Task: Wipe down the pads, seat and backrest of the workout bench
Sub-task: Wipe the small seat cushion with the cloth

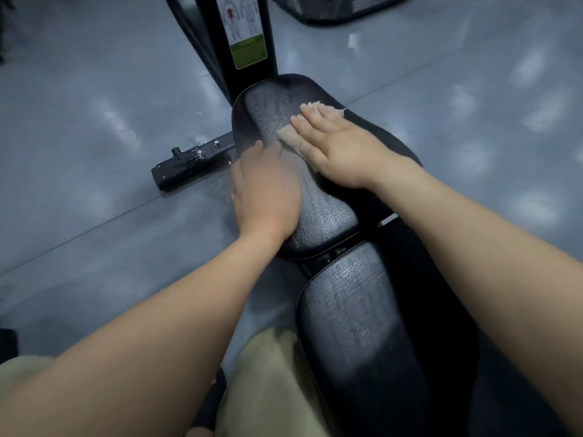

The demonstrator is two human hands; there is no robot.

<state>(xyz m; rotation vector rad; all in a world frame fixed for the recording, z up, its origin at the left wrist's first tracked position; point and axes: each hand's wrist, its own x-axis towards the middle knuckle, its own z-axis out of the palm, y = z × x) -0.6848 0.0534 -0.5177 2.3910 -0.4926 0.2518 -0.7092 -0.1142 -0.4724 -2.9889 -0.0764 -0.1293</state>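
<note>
The cloth (288, 135) lies on the far pad of the workout bench, which I take to be the seat (328, 212). It is pinned under the right hand (340, 146), whose fingers (310, 116) are straight and spread and press rather than grip. It looks thin, limp and light, so it will likely bunch or slide unless a flat palm keeps it down. The black, grained vinyl seems firm, a little cushioned and fixed in place, so nothing needs lifting.

The left hand (265, 187) rests on the seat's left edge with fingers roughly straight, holding nothing, but it is motion-blurred. Most of the cloth is hidden beneath the right hand. The backrest (356, 310) runs out of the picture below, and other pads are not in view. The upright post (246, 33) is cut off at the top, and its label is too small to read.
</note>
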